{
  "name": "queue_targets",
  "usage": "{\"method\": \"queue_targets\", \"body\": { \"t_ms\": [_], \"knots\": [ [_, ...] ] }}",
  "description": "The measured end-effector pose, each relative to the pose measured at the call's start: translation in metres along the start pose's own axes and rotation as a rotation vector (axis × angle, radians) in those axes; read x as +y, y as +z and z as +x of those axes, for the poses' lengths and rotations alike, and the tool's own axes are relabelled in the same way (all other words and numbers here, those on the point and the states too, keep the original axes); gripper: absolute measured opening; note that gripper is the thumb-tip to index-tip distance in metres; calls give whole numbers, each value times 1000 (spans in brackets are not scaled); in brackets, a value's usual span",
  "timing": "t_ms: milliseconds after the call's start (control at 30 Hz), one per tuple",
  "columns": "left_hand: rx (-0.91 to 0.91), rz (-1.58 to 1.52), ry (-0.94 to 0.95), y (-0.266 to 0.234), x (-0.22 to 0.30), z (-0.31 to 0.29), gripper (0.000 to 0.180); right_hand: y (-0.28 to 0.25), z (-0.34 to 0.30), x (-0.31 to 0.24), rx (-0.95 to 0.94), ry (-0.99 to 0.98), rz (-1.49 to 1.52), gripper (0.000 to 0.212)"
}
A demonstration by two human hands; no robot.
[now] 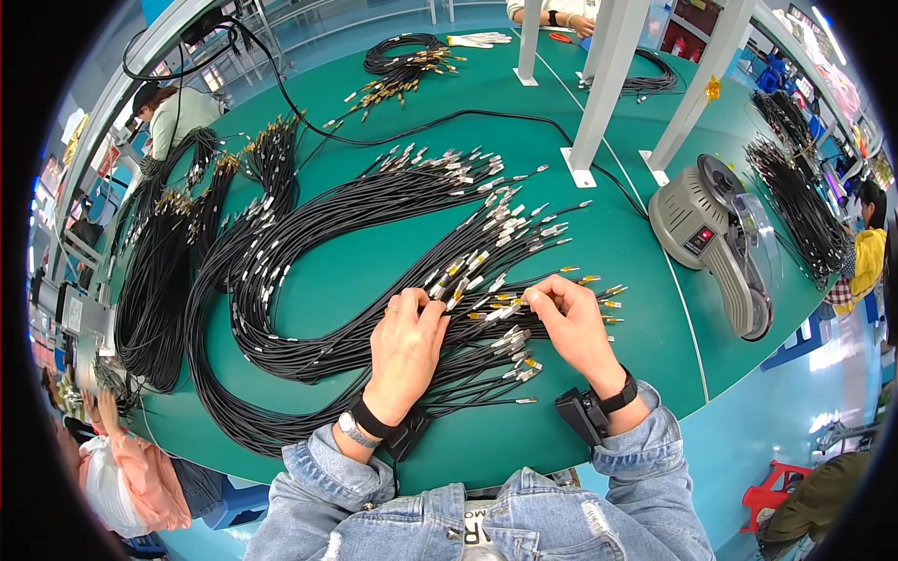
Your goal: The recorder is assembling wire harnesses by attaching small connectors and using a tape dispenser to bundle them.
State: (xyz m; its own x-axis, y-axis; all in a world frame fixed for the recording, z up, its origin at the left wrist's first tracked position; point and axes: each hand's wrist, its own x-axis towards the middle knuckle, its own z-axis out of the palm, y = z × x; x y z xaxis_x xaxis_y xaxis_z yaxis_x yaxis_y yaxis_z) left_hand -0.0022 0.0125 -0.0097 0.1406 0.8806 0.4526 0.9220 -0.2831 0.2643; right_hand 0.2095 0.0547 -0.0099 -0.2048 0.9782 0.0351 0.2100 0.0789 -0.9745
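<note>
A large bundle of thin black cables (309,365) curves across the green table in front of me. Their ends carry white labels, yellow tags and metal connectors, fanned out toward the right. My left hand (407,351) rests over the cables, its fingers curled and thumb against forefinger on a cable close to the labelled ends. Just right of it, my right hand (575,323) pinches a cable end with a yellow-and-white tag between thumb and forefinger. Partly covered by my hands, more cable ends (510,351) lie between and below them.
To the right stands a grey bench machine (697,224) with a reel and clear cover, near white posts (608,84). More cable bundles lie at left (154,309), far back (407,61) and far right (795,206). White gloves (479,40) lie at the back. Other people sit around.
</note>
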Motion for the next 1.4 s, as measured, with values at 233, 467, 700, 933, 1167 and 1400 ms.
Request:
{"method": "queue_targets", "body": {
  "t_ms": [233, 467, 700, 933, 1167, 1400],
  "knots": [
    [212, -142, 114, -4, 1, 2, 17, 9, -1, -5, 189, -446, -127, 9],
    [85, -419, 155, -13, 3, -6, 18, 15, -7, -14, -62, -544, -203, 17],
    [-54, -544, 74, -9, 4, -10, 19, 19, -13, -10, -248, -84, 167, 16],
    [29, -422, 137, -3, 8, -11, 18, 21, -14, -16, -285, 135, 368, 9],
    [-71, -611, -42, -4, 11, -7, 14, 20, -14, -15, -301, 163, 370, 6],
    [-67, -610, -27, -3, 10, -7, 14, 19, -14, -14, -316, 174, 393, 6]
  ]
}}
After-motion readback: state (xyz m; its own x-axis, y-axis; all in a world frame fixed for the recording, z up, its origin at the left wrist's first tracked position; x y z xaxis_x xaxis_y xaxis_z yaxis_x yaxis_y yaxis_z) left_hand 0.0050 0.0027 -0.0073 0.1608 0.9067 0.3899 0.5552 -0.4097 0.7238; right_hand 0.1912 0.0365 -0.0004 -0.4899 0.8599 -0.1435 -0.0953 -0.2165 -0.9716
